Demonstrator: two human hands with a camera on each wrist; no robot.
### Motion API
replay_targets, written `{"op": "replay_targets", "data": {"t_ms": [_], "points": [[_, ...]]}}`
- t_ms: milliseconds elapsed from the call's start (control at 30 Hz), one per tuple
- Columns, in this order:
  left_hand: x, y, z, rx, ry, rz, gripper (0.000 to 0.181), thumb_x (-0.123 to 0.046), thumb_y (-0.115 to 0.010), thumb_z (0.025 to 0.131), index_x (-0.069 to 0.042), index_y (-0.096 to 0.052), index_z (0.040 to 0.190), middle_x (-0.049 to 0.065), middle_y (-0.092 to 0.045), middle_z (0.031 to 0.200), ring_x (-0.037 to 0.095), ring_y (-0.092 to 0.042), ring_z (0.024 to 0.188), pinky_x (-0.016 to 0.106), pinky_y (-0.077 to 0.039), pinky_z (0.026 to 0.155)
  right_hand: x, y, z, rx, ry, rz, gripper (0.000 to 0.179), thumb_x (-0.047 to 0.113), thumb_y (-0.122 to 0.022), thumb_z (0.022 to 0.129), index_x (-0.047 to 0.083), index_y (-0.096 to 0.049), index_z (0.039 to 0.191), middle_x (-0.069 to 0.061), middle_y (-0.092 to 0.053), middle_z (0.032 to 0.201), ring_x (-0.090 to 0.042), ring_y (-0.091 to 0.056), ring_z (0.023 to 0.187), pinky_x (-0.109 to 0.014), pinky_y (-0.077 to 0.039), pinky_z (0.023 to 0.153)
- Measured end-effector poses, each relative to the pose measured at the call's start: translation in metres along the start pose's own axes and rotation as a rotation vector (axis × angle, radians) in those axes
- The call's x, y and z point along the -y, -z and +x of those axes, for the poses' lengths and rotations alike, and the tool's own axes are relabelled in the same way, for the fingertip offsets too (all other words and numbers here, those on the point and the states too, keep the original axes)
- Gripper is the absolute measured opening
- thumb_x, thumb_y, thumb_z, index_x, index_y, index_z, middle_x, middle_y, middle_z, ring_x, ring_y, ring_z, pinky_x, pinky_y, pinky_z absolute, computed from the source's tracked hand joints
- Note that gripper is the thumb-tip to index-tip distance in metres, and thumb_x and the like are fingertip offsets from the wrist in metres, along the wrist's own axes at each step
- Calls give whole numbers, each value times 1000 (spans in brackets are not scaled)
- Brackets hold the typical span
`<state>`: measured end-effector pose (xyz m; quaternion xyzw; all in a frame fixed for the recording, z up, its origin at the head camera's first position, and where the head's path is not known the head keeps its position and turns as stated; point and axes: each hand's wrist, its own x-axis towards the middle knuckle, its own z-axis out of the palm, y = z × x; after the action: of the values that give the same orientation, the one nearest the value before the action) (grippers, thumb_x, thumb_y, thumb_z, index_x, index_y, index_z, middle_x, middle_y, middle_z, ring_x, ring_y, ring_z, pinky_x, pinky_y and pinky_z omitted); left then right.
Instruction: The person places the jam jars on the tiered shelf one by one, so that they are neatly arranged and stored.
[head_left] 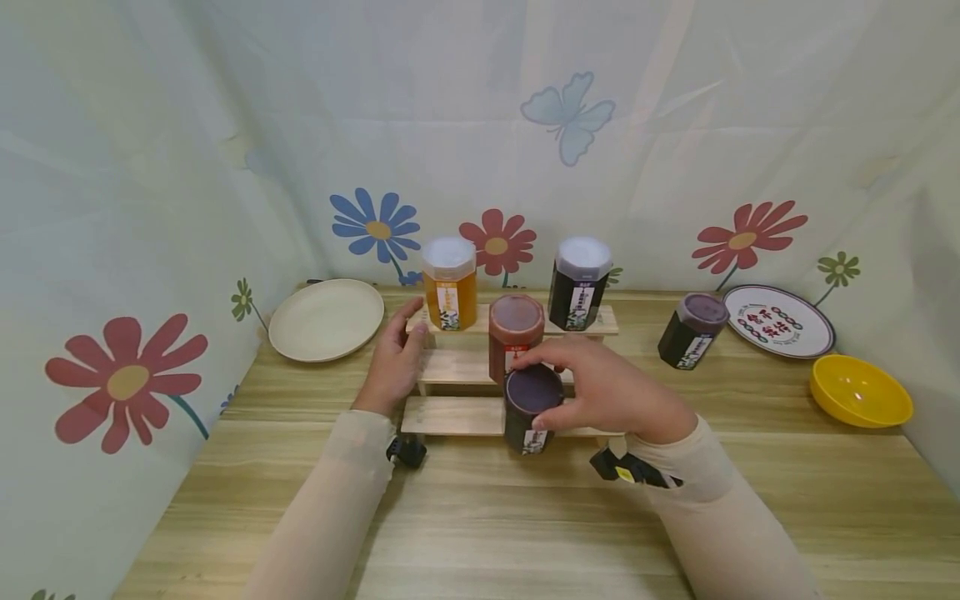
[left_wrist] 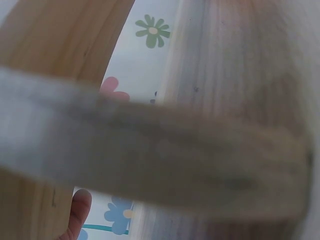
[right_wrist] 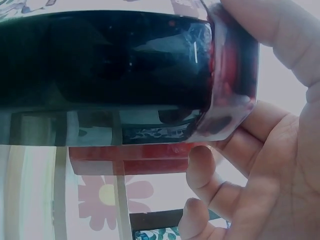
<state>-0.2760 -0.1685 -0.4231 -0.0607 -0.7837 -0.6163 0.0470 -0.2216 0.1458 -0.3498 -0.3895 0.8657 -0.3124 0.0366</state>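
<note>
In the head view, my right hand [head_left: 611,387] grips a dark jar [head_left: 534,410] by its lid, thumb and fingers on opposite sides. The jar is at the lowest step of a wooden stepped rack [head_left: 453,415]; whether it rests there I cannot tell. The right wrist view shows the jar's dark side [right_wrist: 110,65] close up. At the rack's left end, my left hand [head_left: 395,358] lies against the top step with its fingers fairly straight. A red jar [head_left: 516,333] stands on the middle step. An orange jar [head_left: 452,287] and another dark jar [head_left: 580,287] stand on the top step.
Another dark jar [head_left: 692,332] stands on the table to the right. Beside it are a patterned plate [head_left: 813,337] and a yellow bowl [head_left: 862,396]. A cream plate [head_left: 327,321] lies at the left. A flowered curtain [head_left: 442,150] hangs behind the table.
</note>
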Motion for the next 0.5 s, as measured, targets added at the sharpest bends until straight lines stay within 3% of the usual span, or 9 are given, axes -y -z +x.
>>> {"op": "replay_targets", "data": {"t_ms": [233,500], "points": [[-1,0,0,-7,-6,6,51,-19,-45,115,-13,-37,165,8,-33,171,31,-47,138,50,-40,114,4,-3,3,-1,10,6,63,27,-96,78,18,-70,135,-1,-68,136,-22,-60,122,-47,-54,100],[0,0,0,-5,-11,1,52,-19,-46,114,-11,-36,165,9,-32,171,32,-44,144,51,-38,118,8,-5,2,-12,-23,-38,63,30,-95,79,18,-70,135,-3,-68,137,-24,-60,123,-49,-51,102]]}}
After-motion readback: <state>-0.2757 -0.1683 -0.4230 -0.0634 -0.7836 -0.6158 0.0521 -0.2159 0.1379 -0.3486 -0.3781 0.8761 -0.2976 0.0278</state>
